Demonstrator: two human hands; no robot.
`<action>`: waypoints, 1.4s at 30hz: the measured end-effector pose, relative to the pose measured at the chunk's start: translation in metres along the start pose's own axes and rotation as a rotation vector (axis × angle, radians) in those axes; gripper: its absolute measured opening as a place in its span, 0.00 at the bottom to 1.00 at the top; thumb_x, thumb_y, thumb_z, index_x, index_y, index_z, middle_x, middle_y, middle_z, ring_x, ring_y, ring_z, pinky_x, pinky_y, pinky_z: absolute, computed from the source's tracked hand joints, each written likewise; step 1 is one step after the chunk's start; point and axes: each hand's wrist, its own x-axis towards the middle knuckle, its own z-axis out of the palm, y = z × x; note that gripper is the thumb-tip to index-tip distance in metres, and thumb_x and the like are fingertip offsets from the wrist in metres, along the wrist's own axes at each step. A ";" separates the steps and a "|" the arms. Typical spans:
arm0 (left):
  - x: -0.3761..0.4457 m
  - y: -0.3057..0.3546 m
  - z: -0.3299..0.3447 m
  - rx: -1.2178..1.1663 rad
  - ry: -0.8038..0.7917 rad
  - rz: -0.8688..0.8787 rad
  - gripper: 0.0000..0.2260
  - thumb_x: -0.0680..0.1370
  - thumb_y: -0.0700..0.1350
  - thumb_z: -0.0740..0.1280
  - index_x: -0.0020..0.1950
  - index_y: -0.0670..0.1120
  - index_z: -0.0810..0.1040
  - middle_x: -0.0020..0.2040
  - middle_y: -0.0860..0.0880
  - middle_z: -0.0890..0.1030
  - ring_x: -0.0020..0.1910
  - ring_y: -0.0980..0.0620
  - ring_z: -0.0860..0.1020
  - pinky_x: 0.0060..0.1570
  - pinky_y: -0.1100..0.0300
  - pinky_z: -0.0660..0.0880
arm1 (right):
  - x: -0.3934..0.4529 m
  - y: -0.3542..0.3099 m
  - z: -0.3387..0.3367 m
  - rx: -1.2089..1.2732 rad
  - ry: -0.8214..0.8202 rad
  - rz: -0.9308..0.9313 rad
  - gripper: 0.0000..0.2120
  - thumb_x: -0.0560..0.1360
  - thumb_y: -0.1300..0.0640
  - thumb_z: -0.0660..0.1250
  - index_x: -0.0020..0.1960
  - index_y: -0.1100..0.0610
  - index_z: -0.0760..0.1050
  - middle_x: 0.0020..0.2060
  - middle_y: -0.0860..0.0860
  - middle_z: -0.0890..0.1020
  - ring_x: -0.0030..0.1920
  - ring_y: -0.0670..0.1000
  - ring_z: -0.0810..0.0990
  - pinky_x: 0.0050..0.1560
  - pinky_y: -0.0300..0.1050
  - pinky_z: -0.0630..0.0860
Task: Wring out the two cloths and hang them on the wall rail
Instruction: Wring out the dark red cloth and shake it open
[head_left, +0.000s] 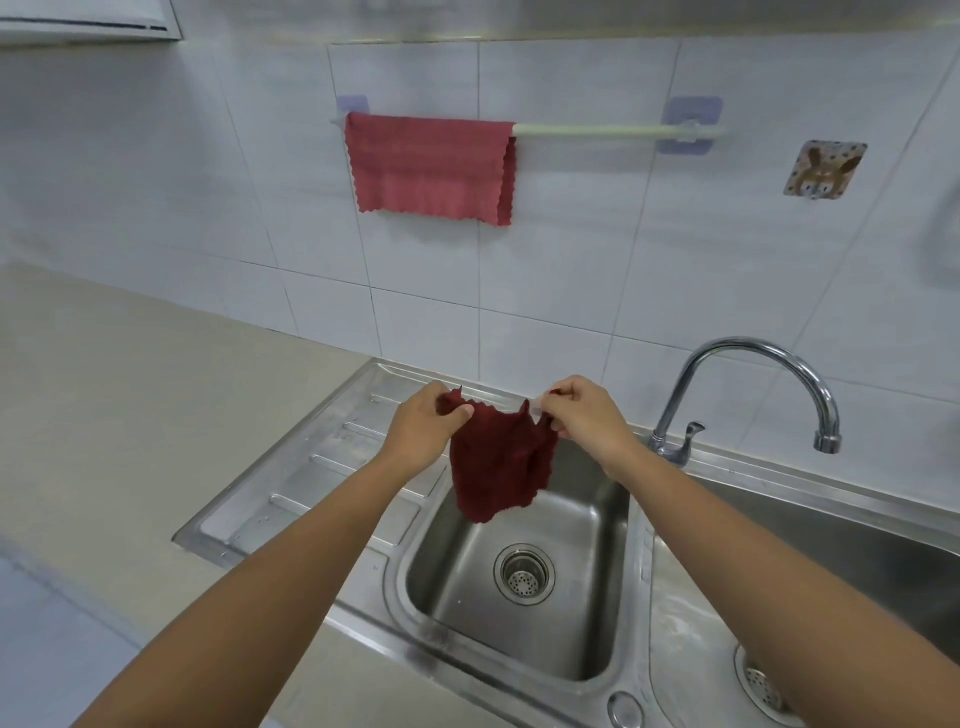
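Hands' dark-red cloth (497, 462) (seemingly damp), crumpled

One view only for me: head cam, wide-angle, worn high, facing forward and down over the sink (613, 525) toward the tiled wall (571, 270). Close in, forearms enter from the bottom edge, both hands near centre frame. Wall rail (613, 130) sits in the upper half, tap (748, 384) right, tabletop (119, 415) left. Edges bend from lens distortion.
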 end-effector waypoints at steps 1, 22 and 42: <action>0.002 0.000 -0.002 0.020 0.003 0.005 0.10 0.75 0.48 0.69 0.45 0.41 0.74 0.42 0.44 0.82 0.43 0.45 0.78 0.45 0.53 0.74 | 0.000 0.001 0.000 -0.129 0.008 -0.057 0.11 0.71 0.52 0.72 0.47 0.56 0.75 0.42 0.50 0.80 0.39 0.49 0.77 0.42 0.44 0.75; 0.022 -0.012 -0.050 0.634 -0.315 0.379 0.18 0.73 0.61 0.68 0.39 0.47 0.69 0.34 0.50 0.75 0.35 0.50 0.72 0.35 0.54 0.69 | 0.016 -0.003 -0.027 -1.303 0.123 -0.367 0.05 0.75 0.64 0.59 0.45 0.56 0.65 0.32 0.51 0.70 0.41 0.57 0.75 0.36 0.45 0.62; 0.099 0.031 -0.172 0.722 -0.229 0.280 0.09 0.77 0.41 0.67 0.56 0.43 0.82 0.52 0.44 0.84 0.53 0.46 0.80 0.51 0.62 0.70 | 0.082 -0.150 -0.016 -0.935 0.018 -0.179 0.11 0.73 0.63 0.69 0.54 0.60 0.84 0.48 0.58 0.86 0.49 0.58 0.83 0.49 0.47 0.78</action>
